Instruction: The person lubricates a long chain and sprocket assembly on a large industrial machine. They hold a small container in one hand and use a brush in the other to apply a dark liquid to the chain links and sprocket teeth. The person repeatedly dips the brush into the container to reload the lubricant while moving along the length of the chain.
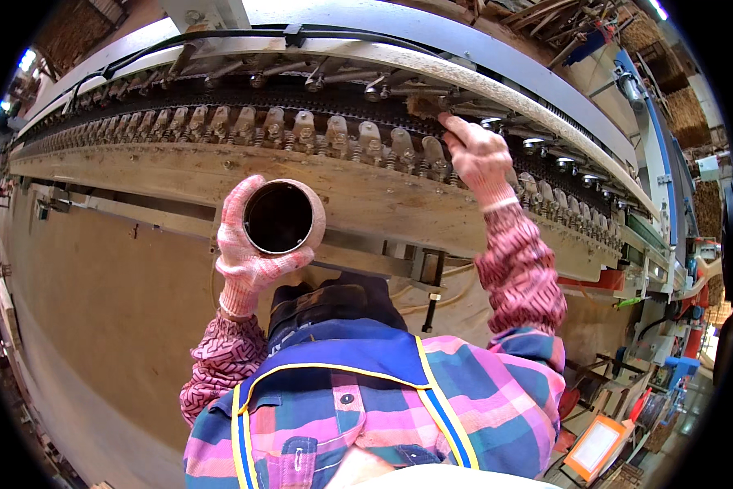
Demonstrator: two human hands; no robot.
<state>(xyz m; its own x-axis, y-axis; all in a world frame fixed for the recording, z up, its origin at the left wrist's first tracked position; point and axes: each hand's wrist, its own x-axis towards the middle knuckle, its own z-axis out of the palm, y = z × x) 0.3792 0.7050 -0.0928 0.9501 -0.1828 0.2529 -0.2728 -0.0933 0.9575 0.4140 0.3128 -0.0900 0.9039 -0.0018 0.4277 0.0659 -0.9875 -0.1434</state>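
My left hand, in a pale knitted glove, is wrapped round a round open can. Its inside is dark, and I cannot tell how full it is. Higher up on the right, my gloved right hand is closed on a brush with brown bristles; its handle is hidden by the fingers. The bristles are at the dark chain that runs along the long machine. Below the chain stands a row of metal brackets with springs, and my right hand is just above them.
A dusty machine beam crosses in front of me, with a pale rail behind the chain. A bolt-like rod hangs below the beam. Stacked brown bundles stand far right. An orange-framed sheet is at lower right.
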